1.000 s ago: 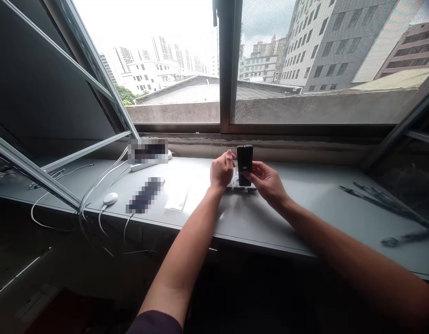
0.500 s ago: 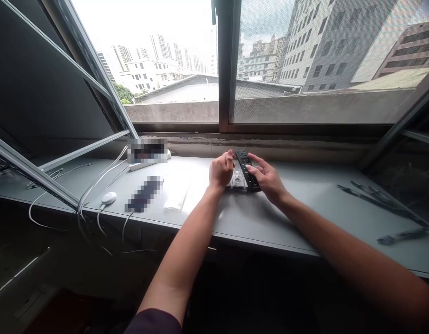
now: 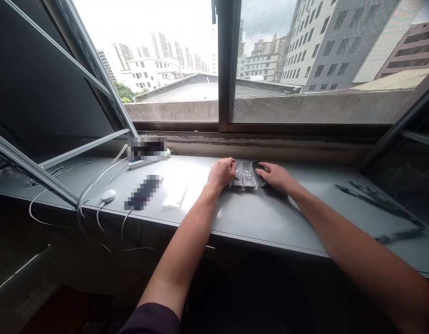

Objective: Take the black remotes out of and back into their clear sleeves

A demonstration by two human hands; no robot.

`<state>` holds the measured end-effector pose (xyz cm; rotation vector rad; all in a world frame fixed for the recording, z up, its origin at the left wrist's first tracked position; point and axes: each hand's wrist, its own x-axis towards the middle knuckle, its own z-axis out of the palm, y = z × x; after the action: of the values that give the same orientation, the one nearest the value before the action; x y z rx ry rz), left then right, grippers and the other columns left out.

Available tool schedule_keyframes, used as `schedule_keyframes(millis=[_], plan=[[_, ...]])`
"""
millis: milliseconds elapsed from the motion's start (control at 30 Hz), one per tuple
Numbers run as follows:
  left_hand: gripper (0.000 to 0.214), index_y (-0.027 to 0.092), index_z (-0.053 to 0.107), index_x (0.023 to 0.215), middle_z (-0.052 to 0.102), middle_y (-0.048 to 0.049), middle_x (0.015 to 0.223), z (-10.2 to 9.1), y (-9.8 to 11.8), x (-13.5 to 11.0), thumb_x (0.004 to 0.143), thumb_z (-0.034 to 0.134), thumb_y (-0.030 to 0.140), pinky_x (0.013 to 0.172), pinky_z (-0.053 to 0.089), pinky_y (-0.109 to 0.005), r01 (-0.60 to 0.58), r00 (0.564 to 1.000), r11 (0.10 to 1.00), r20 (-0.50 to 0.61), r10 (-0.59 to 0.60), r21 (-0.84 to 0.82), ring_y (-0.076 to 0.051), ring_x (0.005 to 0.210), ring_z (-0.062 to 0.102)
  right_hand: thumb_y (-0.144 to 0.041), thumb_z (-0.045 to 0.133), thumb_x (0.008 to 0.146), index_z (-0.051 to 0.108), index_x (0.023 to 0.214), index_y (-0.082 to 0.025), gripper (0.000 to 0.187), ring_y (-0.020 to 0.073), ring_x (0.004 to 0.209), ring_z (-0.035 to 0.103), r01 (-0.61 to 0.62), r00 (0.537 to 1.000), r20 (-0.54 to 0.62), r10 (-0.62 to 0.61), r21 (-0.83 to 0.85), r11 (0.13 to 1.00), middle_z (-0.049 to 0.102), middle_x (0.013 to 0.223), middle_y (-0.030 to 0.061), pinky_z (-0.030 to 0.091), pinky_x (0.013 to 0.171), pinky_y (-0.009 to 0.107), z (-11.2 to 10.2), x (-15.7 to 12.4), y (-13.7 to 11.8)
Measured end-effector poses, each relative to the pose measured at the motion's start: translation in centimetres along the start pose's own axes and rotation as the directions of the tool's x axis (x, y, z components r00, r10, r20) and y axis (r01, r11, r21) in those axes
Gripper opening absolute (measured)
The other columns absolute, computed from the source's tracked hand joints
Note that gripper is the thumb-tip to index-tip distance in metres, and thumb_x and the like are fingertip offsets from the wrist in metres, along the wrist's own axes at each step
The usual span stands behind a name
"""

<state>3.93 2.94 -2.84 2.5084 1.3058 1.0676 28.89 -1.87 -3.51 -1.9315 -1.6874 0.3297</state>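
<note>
My right hand grips a black remote control, thumb over its buttons and fingers along its far side. The remote is at the tabletop, just right of two clear-plastic-wrapped packs, which lie side by side. My left hand is at the left edge of the packs with its fingers curled closed. Whether something is inside those fingers is hidden from view.
On the grey table, a white paper-like sheet, a white round device and white cables lie to the left. A white power strip is behind. Dark cables lie right. Metal frames flank both sides.
The remote has moved from above the packs, between my hands, to the tabletop on their right, with my right hand. Both packs now show. My left hand has shifted slightly.
</note>
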Motion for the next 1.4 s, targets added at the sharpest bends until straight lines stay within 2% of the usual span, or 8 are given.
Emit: schedule_keyframes(millis=[133, 300, 533, 667, 933, 1100, 1267, 1400], plan=[[0.024, 0.023, 0.077, 0.110, 0.081, -0.0083, 0.114, -0.3, 0.5, -0.1, 0.109, 0.053, 0.027, 0.090, 0.056, -0.036, -0.012, 1.000, 0.998, 0.025, 0.010, 0.060, -0.026, 0.106, 0.075, -0.066, 0.056, 0.104, 0.068, 0.156, -0.022, 0.069, 0.0404, 0.139, 0.066, 0.021, 0.999, 0.035, -0.019, -0.058, 0.998, 0.069, 0.155, 0.0130, 0.052, 0.113, 0.047, 0.3, -0.2, -0.1], [0.028, 0.022, 0.078, 0.115, 0.081, -0.0090, 0.120, -0.2, 0.9, -0.3, 0.110, 0.051, 0.027, 0.097, 0.057, -0.036, -0.006, 0.998, 0.996, 0.063, 0.000, 0.089, -0.026, 0.112, 0.074, -0.067, 0.060, 0.102, 0.081, 0.139, -0.029, 0.057, 0.0358, 0.115, 0.076, 0.109, 0.994, 0.026, -0.107, -0.107, 0.988, 0.082, 0.126, 0.0115, 0.057, 0.094, 0.041, 0.5, -0.6, -0.2], [0.058, 0.017, 0.054, 0.162, 0.056, -0.0126, 0.167, 0.3, 0.4, -0.3, 0.112, 0.049, 0.046, 0.129, 0.040, -0.039, -0.092, 0.985, 0.993, 0.150, 0.081, 0.069, -0.027, 0.155, 0.051, -0.060, 0.073, 0.095, 0.085, 0.096, -0.023, 0.039, 0.0256, 0.085, 0.070, 0.254, 0.957, -0.126, -0.260, -0.065, 0.965, 0.072, 0.099, 0.0097, 0.052, 0.078, 0.038, 0.7, -1.0, -0.7], [0.059, 0.021, 0.062, 0.157, 0.058, -0.0095, 0.165, 0.0, 0.7, -0.6, 0.112, 0.046, 0.056, 0.131, 0.037, -0.039, -0.134, 0.958, 0.987, 0.266, 0.106, 0.090, -0.027, 0.155, 0.052, -0.053, 0.083, 0.088, 0.078, 0.088, -0.021, 0.032, 0.0271, 0.089, 0.068, 0.307, 0.940, -0.151, -0.307, -0.025, 0.951, 0.070, 0.098, 0.0094, 0.054, 0.083, 0.039, 1.5, -0.5, -0.7], [0.049, 0.023, 0.074, 0.142, 0.070, -0.0075, 0.152, 0.4, 0.6, -0.7, 0.110, 0.052, 0.053, 0.127, 0.043, -0.039, -0.222, 0.936, 0.965, 0.309, 0.172, 0.137, -0.027, 0.147, 0.060, -0.035, 0.073, 0.097, 0.075, 0.085, -0.023, 0.017, 0.0319, 0.098, 0.064, 0.400, 0.906, -0.115, -0.407, -0.082, 0.913, 0.073, 0.094, 0.0102, 0.053, 0.092, 0.044, 2.1, -0.4, -0.5], [0.044, 0.025, 0.077, 0.136, 0.074, -0.0056, 0.146, 0.9, 0.1, -0.6, 0.112, 0.049, 0.048, 0.125, 0.046, -0.036, -0.226, 0.941, 0.966, 0.283, 0.184, 0.122, -0.024, 0.143, 0.064, -0.043, 0.067, 0.102, 0.079, 0.102, -0.022, 0.025, 0.0364, 0.112, 0.065, 0.528, 0.839, -0.097, -0.535, -0.084, 0.845, 0.074, 0.110, 0.0148, 0.055, 0.104, 0.051, 2.0, -0.8, -0.8], [0.040, 0.024, 0.079, 0.129, 0.076, -0.0053, 0.141, 0.7, 0.3, -0.5, 0.112, 0.043, 0.029, 0.123, 0.048, -0.034, -0.196, 0.950, 0.971, 0.273, 0.154, 0.135, -0.022, 0.137, 0.067, -0.049, 0.046, 0.112, 0.078, 0.135, -0.023, 0.047, 0.0380, 0.147, 0.057, 0.614, 0.784, 0.081, -0.615, 0.034, 0.788, 0.068, 0.151, 0.0145, 0.045, 0.126, 0.057, 1.6, -0.9, -0.6], [0.039, 0.022, 0.079, 0.130, 0.076, -0.0064, 0.140, 0.2, 0.6, -0.5, 0.107, 0.046, 0.022, 0.121, 0.050, -0.034, -0.169, 0.954, 0.973, 0.275, 0.122, 0.157, -0.023, 0.134, 0.069, -0.076, 0.070, 0.094, 0.066, 0.157, -0.024, 0.081, 0.0447, 0.155, 0.050, 0.609, 0.770, 0.233, -0.594, 0.011, 0.793, 0.058, 0.166, 0.0149, 0.040, 0.130, 0.060, 1.0, -1.4, -0.4]])
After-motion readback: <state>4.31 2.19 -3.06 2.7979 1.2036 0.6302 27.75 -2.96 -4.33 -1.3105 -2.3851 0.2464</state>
